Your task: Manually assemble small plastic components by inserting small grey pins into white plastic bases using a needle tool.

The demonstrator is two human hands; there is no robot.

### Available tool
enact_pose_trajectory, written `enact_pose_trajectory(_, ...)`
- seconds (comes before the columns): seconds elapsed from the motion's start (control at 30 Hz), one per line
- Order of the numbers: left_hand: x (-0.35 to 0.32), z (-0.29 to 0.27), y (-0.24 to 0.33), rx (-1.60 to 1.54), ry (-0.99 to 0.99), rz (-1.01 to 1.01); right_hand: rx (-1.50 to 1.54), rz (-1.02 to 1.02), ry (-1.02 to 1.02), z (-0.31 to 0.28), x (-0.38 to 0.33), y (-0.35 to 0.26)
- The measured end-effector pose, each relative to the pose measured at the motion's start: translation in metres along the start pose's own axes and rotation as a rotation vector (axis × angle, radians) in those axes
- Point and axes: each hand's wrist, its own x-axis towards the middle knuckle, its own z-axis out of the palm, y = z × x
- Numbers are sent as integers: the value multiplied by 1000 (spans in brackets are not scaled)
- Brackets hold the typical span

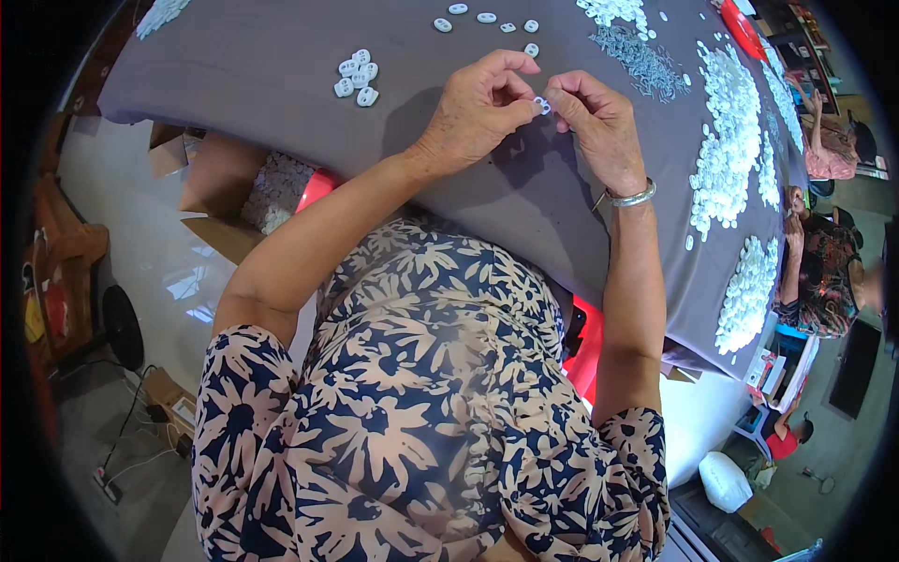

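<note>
Between my two hands is a small white plastic piece (541, 106) with dark holes, held above the cloth-covered table. My left hand (476, 110) pinches it between thumb and fingers from the left. From the right, my right hand (599, 124) has its thumb and index finger pressed together at the piece's edge; any smaller part in that pinch is too small to make out. A small cluster of white oval two-holed pieces (358, 75) lies left of my left hand. Several similar loose ovals (486, 17) are spread beyond my hands.
On the grey tablecloth (253, 66), a heap of small grey metal parts (641, 61) lies at the far right beside large heaps of white pieces (726, 140). A cardboard box (223, 178) stands below the table's left edge. Other people (824, 272) sit along the right side.
</note>
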Motion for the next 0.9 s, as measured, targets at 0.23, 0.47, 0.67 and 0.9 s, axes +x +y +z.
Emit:
enact_pose_trajectory(0.23,-1,1,-4,-33,49,-34,-144,-5,87,13,-1,-4)
enact_pose_trajectory(0.47,-1,4,-2,-27,124,-63,-159,50,167,24,-1,-3)
enact_pose_trajectory(0.67,4,-3,-2,18,57,-48,-132,26,98,16,2,-5)
enact_pose_trajectory(0.9,15,-22,14,39,77,42,111,63,173,-5,3,-8)
